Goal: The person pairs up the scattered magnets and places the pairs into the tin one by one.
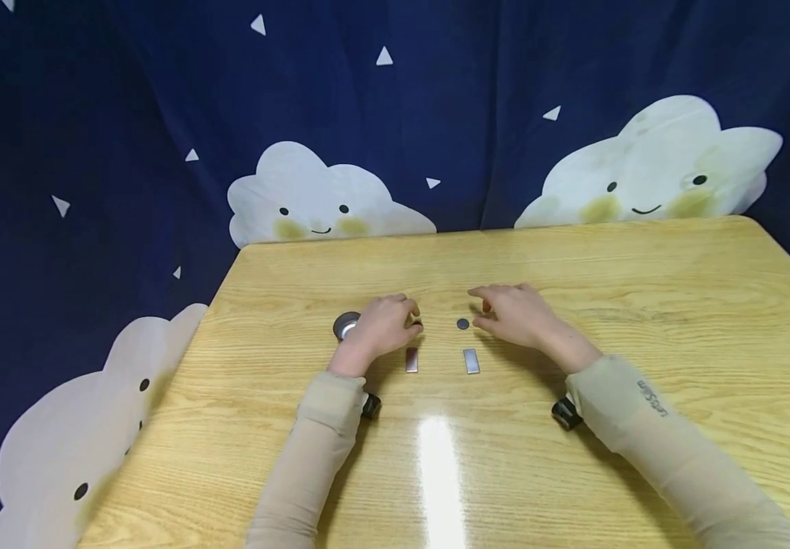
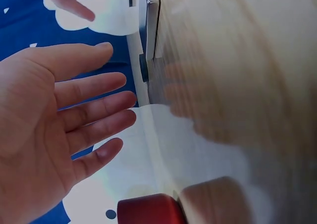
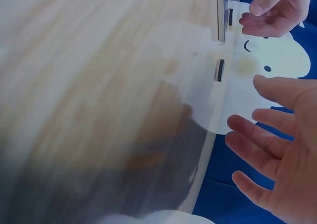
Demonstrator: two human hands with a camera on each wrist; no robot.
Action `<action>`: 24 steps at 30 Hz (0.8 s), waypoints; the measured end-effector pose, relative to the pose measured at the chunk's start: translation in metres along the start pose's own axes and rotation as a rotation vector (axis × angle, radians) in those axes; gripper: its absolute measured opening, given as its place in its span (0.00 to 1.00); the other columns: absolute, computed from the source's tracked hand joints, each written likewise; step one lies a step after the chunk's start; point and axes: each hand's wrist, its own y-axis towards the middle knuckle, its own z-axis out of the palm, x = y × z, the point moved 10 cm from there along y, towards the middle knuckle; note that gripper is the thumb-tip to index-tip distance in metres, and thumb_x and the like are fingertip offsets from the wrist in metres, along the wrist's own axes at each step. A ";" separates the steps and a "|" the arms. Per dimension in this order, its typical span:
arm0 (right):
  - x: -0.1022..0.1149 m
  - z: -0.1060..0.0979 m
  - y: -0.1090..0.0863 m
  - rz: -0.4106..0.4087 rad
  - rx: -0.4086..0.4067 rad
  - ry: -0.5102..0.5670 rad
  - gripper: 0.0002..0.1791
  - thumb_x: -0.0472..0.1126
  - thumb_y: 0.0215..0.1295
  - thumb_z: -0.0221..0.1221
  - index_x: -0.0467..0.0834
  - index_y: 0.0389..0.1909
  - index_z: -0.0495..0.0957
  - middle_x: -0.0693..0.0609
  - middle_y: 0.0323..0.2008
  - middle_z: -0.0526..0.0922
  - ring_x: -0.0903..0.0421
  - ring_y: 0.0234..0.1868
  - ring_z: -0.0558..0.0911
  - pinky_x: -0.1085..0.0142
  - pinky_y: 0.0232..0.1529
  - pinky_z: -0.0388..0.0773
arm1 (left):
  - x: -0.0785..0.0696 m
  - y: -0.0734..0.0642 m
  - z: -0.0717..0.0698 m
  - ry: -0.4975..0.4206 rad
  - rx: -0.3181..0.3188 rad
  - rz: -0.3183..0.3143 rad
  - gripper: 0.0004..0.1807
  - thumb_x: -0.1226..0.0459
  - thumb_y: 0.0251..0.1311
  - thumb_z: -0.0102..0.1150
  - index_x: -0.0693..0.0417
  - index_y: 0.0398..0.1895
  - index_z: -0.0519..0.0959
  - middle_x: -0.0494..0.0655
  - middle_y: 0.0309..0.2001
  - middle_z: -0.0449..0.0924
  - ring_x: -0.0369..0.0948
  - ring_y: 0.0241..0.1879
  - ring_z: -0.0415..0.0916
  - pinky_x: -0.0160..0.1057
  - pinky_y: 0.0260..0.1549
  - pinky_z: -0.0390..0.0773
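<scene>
My left hand (image 1: 383, 326) hovers just above the table, its fingers loosely bent and holding nothing. Under its fingertips a small dark disc (image 1: 419, 323) is partly hidden. A second dark disc (image 1: 462, 324) lies beside the fingertips of my right hand (image 1: 517, 314), which is relaxed, with thumb and fingers apart. Nearer to me lie two small flat rectangular plates, a brownish one (image 1: 412, 361) on the left and a grey one (image 1: 471, 361) on the right. In the right wrist view, the fingers (image 3: 257, 140) stand apart from the right disc (image 3: 219, 70).
Beside my left hand stands a round object (image 1: 345, 325) with a dark rim and silvery middle; its side looks red (image 2: 148, 210) in the left wrist view. A wooden table (image 1: 230, 435) reaches back to a blue curtain (image 1: 450, 114) with clouds.
</scene>
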 end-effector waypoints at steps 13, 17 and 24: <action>0.007 0.008 0.009 0.005 0.064 -0.005 0.26 0.46 0.56 0.61 0.41 0.56 0.71 0.54 0.31 0.80 0.57 0.33 0.77 0.49 0.47 0.68 | -0.002 0.002 0.006 -0.031 0.031 0.022 0.14 0.59 0.55 0.59 0.53 0.44 0.78 0.44 0.35 0.77 0.41 0.36 0.75 0.41 0.39 0.74; 0.009 0.016 0.009 0.001 0.114 0.001 0.26 0.44 0.55 0.61 0.40 0.55 0.72 0.55 0.29 0.79 0.59 0.30 0.76 0.50 0.45 0.70 | -0.001 0.003 0.010 -0.036 0.052 0.013 0.13 0.60 0.56 0.58 0.53 0.44 0.78 0.45 0.36 0.77 0.42 0.36 0.75 0.41 0.39 0.74; 0.012 0.024 0.010 0.004 0.155 -0.019 0.23 0.45 0.55 0.60 0.42 0.52 0.74 0.56 0.29 0.78 0.60 0.30 0.76 0.53 0.42 0.72 | -0.002 0.004 0.012 -0.033 0.071 -0.009 0.11 0.61 0.56 0.57 0.52 0.43 0.79 0.45 0.39 0.77 0.43 0.37 0.75 0.41 0.39 0.74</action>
